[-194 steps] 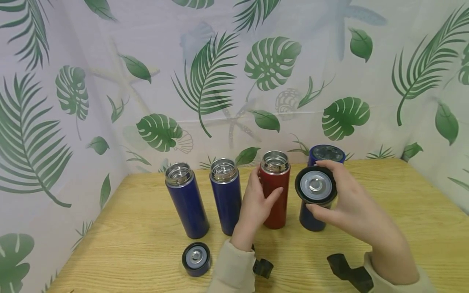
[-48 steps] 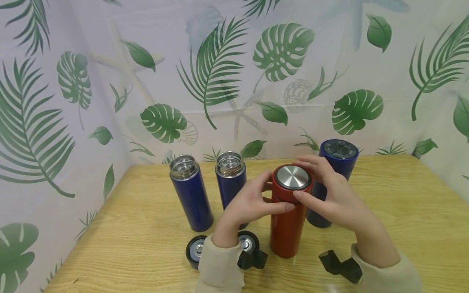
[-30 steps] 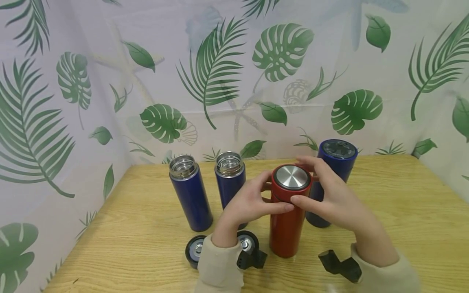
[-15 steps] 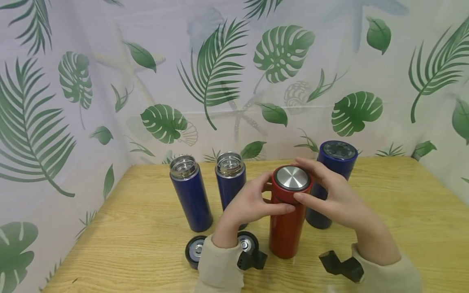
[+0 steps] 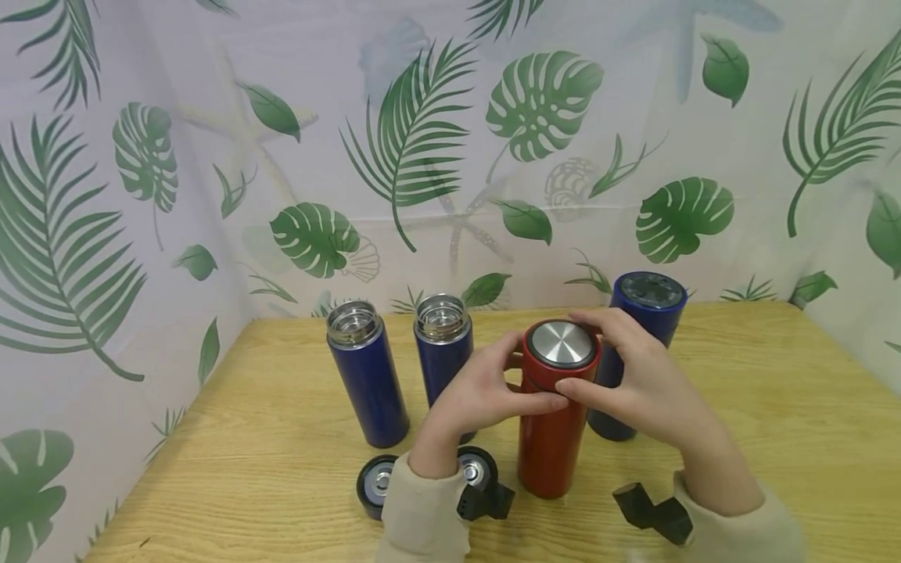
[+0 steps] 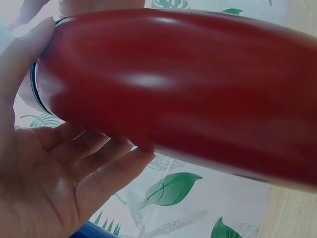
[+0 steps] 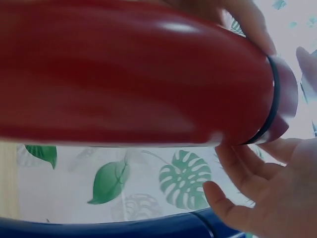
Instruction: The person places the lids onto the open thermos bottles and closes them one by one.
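A red thermos bottle stands upright on the table, its red lid with a brushed steel top seated on its mouth. My left hand grips the bottle's upper body from the left, thumb across the front and fingers behind. From the right, my right hand holds the lid, its thumb at the front near the seam. In the left wrist view the left fingers curl under the red body. The right wrist view shows the right hand around the lid end, beside a dark seam ring.
Two uncapped blue bottles stand to the left. A capped blue bottle stands behind my right hand. Two upturned lids lie in front, partly covered by my left sleeve. A leaf-patterned cloth hangs behind the wooden table.
Earlier the red bottle stood uncapped farther back and my right hand held an upturned lid. Now the bottle is nearer and capped. Lately only my right thumb and fingers shift slightly around the lid.
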Tool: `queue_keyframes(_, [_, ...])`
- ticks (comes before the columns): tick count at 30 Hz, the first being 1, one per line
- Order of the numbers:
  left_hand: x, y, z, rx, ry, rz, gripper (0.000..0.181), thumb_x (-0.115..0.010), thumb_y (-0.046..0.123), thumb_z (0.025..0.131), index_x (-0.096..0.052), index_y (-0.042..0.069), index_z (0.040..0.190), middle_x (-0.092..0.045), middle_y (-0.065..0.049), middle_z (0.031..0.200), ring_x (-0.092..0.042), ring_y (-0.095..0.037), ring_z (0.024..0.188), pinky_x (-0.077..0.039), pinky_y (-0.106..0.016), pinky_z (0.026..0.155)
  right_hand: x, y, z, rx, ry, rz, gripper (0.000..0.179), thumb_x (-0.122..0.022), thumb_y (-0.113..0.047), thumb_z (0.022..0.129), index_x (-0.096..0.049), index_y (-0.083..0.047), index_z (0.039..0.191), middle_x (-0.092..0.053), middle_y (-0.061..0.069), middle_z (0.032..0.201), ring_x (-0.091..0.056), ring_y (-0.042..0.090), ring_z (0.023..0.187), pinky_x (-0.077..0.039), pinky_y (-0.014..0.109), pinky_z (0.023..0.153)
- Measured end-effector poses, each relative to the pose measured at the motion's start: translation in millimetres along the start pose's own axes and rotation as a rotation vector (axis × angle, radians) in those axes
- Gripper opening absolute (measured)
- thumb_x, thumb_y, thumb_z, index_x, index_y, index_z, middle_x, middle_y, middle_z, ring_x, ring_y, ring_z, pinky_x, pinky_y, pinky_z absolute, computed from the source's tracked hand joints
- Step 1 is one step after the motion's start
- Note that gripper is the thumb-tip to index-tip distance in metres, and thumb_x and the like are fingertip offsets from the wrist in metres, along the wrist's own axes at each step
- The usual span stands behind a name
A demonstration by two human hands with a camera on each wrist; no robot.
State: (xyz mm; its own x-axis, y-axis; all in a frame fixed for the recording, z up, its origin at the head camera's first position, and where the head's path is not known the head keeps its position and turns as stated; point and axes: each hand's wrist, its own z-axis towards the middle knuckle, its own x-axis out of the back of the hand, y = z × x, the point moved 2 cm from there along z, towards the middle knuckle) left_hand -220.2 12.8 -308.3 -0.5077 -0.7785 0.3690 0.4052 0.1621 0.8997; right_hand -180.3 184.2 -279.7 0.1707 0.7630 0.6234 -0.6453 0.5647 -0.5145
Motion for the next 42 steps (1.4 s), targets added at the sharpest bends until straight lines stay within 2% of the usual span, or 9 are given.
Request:
queue_keyframes(5, [-0.3, -2.8, 0.6, -0.031, -0.003, -0.011, 0.059, -0.072, 0.015, 0.074, -0.043, 0.009, 0.125, -0.051, -0.001, 0.117, -0.051, -0.015, 0.105, -0.049, -0.023, 0.07, -1.1, 5.7, -0.7, 0.017, -0.081, 0.177, 0.061, -0.063, 0.0, 0.078, -0.033, 0.002, 0.131, -0.043, 0.016, 0.126, -0.041, 0.014, 0.115, -0.031, 0.016, 0.092])
queue_keyframes(8, [-0.5, -2.6, 0.8, -0.043, -0.003, -0.014, 0.06, -0.073, 0.015, 0.073, -0.043, 0.009, 0.125, -0.051, 0.0, 0.116, -0.051, -0.014, 0.104, -0.049, -0.024, 0.07, -1.7, 7.4, -0.5, 0.031, -0.109, 0.273, 0.058, -0.058, 0.005, 0.08, -0.031, 0.005, 0.132, -0.042, 0.019, 0.127, -0.04, 0.006, 0.115, -0.03, 0.012, 0.092])
queue_keyframes(11, [-0.4, -2.4, 0.7, -0.042, 0.0, -0.014, 0.06, -0.073, 0.015, 0.073, -0.043, 0.01, 0.125, -0.051, 0.002, 0.116, -0.051, -0.013, 0.104, -0.049, -0.024, 0.07, -2.1, 7.7, 0.2, 0.037, -0.117, 0.302, 0.057, -0.058, 0.006, 0.08, -0.032, 0.005, 0.131, -0.044, 0.019, 0.125, -0.044, 0.003, 0.11, -0.033, 0.013, 0.09])
queue_keyframes(17, [0.1, -1.5, 0.2, -0.029, 0.004, -0.003, 0.06, -0.073, 0.015, 0.073, -0.043, 0.01, 0.124, -0.051, 0.001, 0.116, -0.051, -0.014, 0.104, -0.049, -0.023, 0.07, -1.4, 5.6, 1.4, 0.024, -0.065, 0.207, 0.06, -0.066, 0.002, 0.076, -0.038, -0.003, 0.13, -0.051, 0.013, 0.119, -0.05, 0.008, 0.104, -0.036, 0.013, 0.087])
queue_keyframes(22, [0.4, -0.4, -0.5, -0.009, 0.004, 0.008, 0.059, -0.072, 0.015, 0.074, -0.043, 0.01, 0.125, -0.051, -0.001, 0.118, -0.051, -0.016, 0.106, -0.048, -0.023, 0.07, -1.7, 0.6, 1.6, -0.009, 0.014, 0.056, 0.064, -0.076, -0.009, 0.069, -0.045, -0.004, 0.125, -0.057, 0.009, 0.11, -0.054, 0.018, 0.094, -0.039, 0.015, 0.079])
queue_keyframes(27, [-0.4, 0.4, 0.0, -0.007, 0.006, 0.005, 0.058, -0.072, 0.014, 0.074, -0.044, 0.01, 0.125, -0.051, -0.003, 0.119, -0.051, -0.017, 0.105, -0.048, -0.022, 0.07, -3.2, -2.8, 0.9, 0.001, 0.061, -0.07, 0.065, -0.08, -0.015, 0.063, -0.049, -0.002, 0.119, -0.055, 0.008, 0.104, -0.05, 0.018, 0.09, -0.043, 0.027, 0.073])
queue_keyframes(32, [-0.9, 0.1, -0.2, -0.006, 0.006, 0.004, 0.058, -0.072, 0.014, 0.073, -0.044, 0.01, 0.124, -0.051, -0.001, 0.117, -0.052, -0.015, 0.104, -0.049, -0.023, 0.07, -3.7, -1.8, -0.1, -0.013, 0.006, -0.003, 0.062, -0.073, -0.013, 0.072, -0.041, -0.002, 0.125, -0.049, 0.012, 0.114, -0.048, 0.024, 0.102, -0.043, 0.042, 0.079])
queue_keyframes(38, [-0.9, -1.2, 0.0, -0.004, 0.004, 0.007, 0.059, -0.073, 0.016, 0.074, -0.044, 0.009, 0.124, -0.051, -0.001, 0.117, -0.052, -0.015, 0.104, -0.049, -0.023, 0.07, -5.6, 0.2, -0.4, 0.031, -0.043, 0.109, 0.063, -0.065, -0.003, 0.078, -0.033, -0.008, 0.132, -0.047, 0.012, 0.124, -0.047, 0.022, 0.108, -0.038, 0.017, 0.086])
queue_keyframes(42, [-0.7, 3.5, -1.3, 0.001, 0.002, 0.008, 0.058, -0.072, 0.014, 0.074, -0.043, 0.008, 0.125, -0.051, -0.002, 0.117, -0.051, -0.016, 0.105, -0.048, -0.023, 0.071, -5.8, -1.1, -0.3, 0.044, -0.04, 0.13, 0.064, -0.064, -0.001, 0.077, -0.033, -0.01, 0.132, -0.048, 0.011, 0.123, -0.05, 0.02, 0.104, -0.038, 0.014, 0.083])
